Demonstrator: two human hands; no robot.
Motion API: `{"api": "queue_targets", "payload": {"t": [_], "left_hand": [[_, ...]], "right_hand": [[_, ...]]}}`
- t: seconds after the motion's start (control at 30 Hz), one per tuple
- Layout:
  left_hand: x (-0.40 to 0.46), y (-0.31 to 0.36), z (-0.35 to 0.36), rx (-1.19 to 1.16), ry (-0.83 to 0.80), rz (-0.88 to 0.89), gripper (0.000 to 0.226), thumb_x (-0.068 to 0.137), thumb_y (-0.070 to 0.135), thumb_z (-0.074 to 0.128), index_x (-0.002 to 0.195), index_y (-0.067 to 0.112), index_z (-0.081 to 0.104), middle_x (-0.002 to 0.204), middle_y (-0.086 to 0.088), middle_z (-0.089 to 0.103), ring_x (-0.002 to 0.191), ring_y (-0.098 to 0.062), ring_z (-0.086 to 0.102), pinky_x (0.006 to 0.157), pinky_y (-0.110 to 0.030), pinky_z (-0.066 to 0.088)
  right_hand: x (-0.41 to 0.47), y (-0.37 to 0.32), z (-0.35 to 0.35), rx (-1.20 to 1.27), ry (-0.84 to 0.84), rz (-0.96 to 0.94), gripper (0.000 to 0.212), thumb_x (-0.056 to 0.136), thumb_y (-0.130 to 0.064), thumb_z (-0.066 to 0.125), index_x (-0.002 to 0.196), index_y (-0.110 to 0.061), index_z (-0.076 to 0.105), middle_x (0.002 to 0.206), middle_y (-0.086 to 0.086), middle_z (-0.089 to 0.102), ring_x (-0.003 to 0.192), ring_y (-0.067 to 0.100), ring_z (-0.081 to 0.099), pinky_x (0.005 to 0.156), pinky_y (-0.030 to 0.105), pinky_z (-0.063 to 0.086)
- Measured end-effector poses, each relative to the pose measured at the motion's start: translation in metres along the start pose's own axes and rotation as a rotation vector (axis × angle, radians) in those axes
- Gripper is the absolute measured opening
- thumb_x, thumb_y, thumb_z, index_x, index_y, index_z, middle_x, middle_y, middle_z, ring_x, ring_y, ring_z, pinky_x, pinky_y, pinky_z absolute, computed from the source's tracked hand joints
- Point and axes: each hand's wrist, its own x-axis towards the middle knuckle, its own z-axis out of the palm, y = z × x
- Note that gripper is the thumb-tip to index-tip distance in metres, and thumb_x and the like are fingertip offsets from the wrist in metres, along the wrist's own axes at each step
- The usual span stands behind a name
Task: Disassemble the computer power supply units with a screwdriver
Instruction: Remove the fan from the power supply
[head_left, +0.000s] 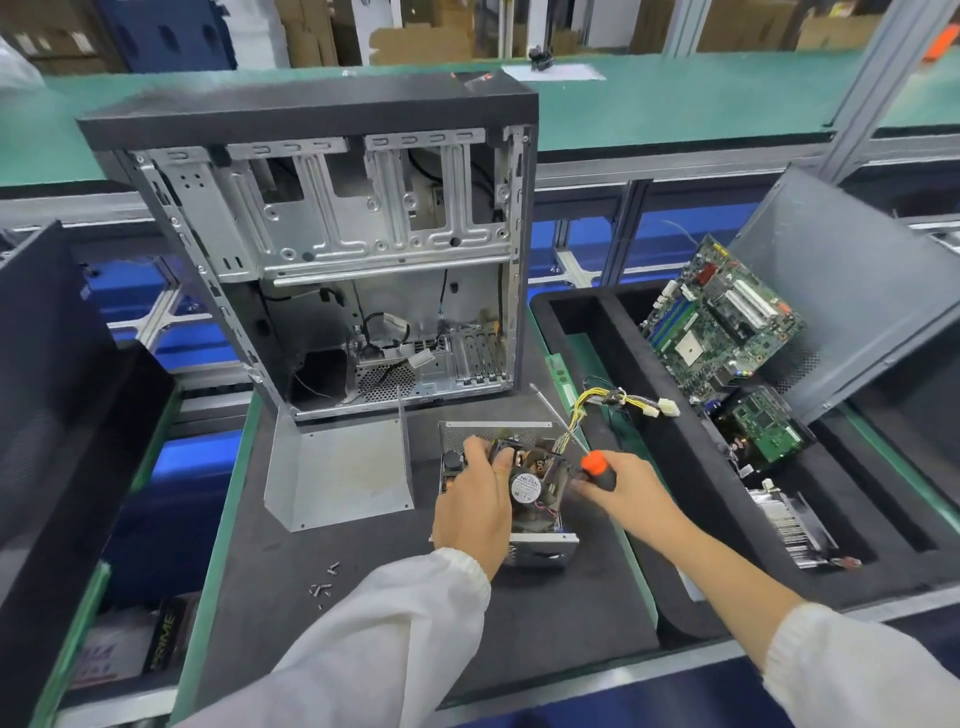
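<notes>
An opened power supply unit (540, 545) lies on the black mat, its circuit parts and a small black fan (525, 488) exposed. My left hand (475, 501) reaches into it, fingers curled round the fan's frame. My right hand (621, 483) grips a screwdriver (592, 462) with an orange and black handle; its shaft points up and to the left, away from the unit. A bundle of yellow and black cables (602, 402) runs from the unit to white plugs on the right. The unit's bent grey metal cover (337, 470) lies to the left.
An empty computer case (332, 260) stands upright behind the unit. Several loose screws (323, 584) lie on the mat at front left. A black foam tray (670, 467) on the right holds a motherboard (722, 322), a smaller board and a heatsink. A grey side panel (852, 291) leans there.
</notes>
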Motion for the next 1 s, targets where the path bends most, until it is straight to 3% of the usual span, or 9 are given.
{"api": "queue_targets", "payload": {"t": [0.2, 0.33, 0.37, 0.47, 0.6, 0.7, 0.77, 0.83, 1.0], "left_hand": [[0.009, 0.003, -0.027, -0.625, 0.097, -0.052, 0.03, 0.103, 0.044, 0.028, 0.092, 0.02, 0.042, 0.081, 0.008, 0.051, 0.079, -0.014, 0.049, 0.071, -0.028, 0.04], [0.02, -0.026, -0.079, -0.704, 0.086, -0.119, 0.035, 0.102, 0.049, 0.034, 0.094, 0.021, 0.053, 0.086, 0.006, 0.066, 0.077, -0.002, 0.06, 0.072, -0.018, 0.051], [0.023, -0.036, -0.092, -0.692, 0.07, -0.144, 0.035, 0.101, 0.05, 0.036, 0.095, 0.02, 0.054, 0.091, 0.001, 0.068, 0.083, -0.005, 0.063, 0.079, -0.02, 0.053], [0.024, -0.065, -0.126, -0.728, 0.052, -0.263, 0.037, 0.101, 0.048, 0.041, 0.103, 0.014, 0.055, 0.111, -0.018, 0.066, 0.109, -0.036, 0.061, 0.101, -0.055, 0.045], [0.022, -0.09, -0.146, -0.962, 0.042, -0.361, 0.027, 0.102, 0.025, 0.049, 0.117, 0.003, 0.055, 0.121, -0.019, 0.065, 0.112, -0.034, 0.063, 0.099, -0.049, 0.05], [0.029, -0.099, -0.146, -0.942, 0.062, -0.363, 0.027, 0.099, 0.002, 0.049, 0.124, -0.007, 0.053, 0.122, -0.024, 0.064, 0.106, -0.031, 0.065, 0.088, -0.036, 0.055], [0.037, -0.102, -0.144, -0.849, 0.079, -0.366, 0.027, 0.095, -0.008, 0.048, 0.122, -0.011, 0.054, 0.121, -0.028, 0.062, 0.113, -0.038, 0.061, 0.096, -0.042, 0.052], [0.046, -0.105, -0.14, -0.717, 0.077, -0.35, 0.026, 0.092, -0.01, 0.049, 0.117, -0.012, 0.056, 0.118, -0.027, 0.063, 0.113, -0.039, 0.06, 0.104, -0.049, 0.044], [0.061, -0.114, -0.12, -0.318, 0.046, -0.273, 0.025, 0.094, -0.005, 0.044, 0.116, -0.007, 0.055, 0.113, -0.021, 0.061, 0.109, -0.032, 0.057, 0.096, -0.036, 0.042]], "right_hand": [[0.001, -0.017, -0.009, 0.319, -0.006, 0.022, 0.009, 0.083, -0.014, 0.075, 0.083, -0.016, 0.066, 0.077, 0.0, 0.072, 0.064, 0.013, 0.071, 0.047, 0.022, 0.05], [0.004, -0.05, -0.002, 0.315, -0.082, -0.07, 0.004, 0.085, -0.018, 0.072, 0.087, -0.016, 0.07, 0.067, 0.001, 0.071, 0.057, 0.007, 0.064, 0.052, 0.025, 0.051], [0.004, -0.059, 0.002, 0.306, -0.107, -0.095, 0.004, 0.086, -0.019, 0.071, 0.085, -0.016, 0.069, 0.064, 0.001, 0.071, 0.053, 0.006, 0.061, 0.051, 0.024, 0.05], [0.002, -0.087, 0.016, 0.281, -0.179, -0.161, 0.01, 0.089, -0.021, 0.067, 0.081, -0.015, 0.066, 0.062, 0.002, 0.07, 0.044, 0.007, 0.054, 0.045, 0.021, 0.045], [0.003, -0.125, 0.035, 0.305, -0.162, -0.204, 0.006, 0.09, -0.018, 0.067, 0.084, -0.017, 0.066, 0.064, 0.0, 0.07, 0.047, 0.008, 0.06, 0.046, 0.019, 0.047], [0.01, -0.151, 0.054, 0.129, -0.084, -0.232, 0.003, 0.089, -0.021, 0.066, 0.09, -0.018, 0.067, 0.071, -0.001, 0.07, 0.06, 0.011, 0.065, 0.055, 0.024, 0.052], [0.016, -0.165, 0.067, -0.02, -0.087, -0.248, 0.008, 0.089, -0.021, 0.064, 0.091, -0.014, 0.067, 0.078, 0.003, 0.068, 0.073, 0.021, 0.064, 0.067, 0.034, 0.053], [0.02, -0.176, 0.081, -0.149, -0.103, -0.268, 0.008, 0.088, -0.021, 0.062, 0.087, -0.013, 0.062, 0.077, 0.002, 0.063, 0.077, 0.025, 0.061, 0.066, 0.034, 0.05], [0.023, -0.18, 0.108, -0.372, -0.128, -0.259, 0.009, 0.092, -0.026, 0.058, 0.097, -0.018, 0.059, 0.094, 0.007, 0.067, 0.091, 0.029, 0.064, 0.067, 0.032, 0.046]]}}
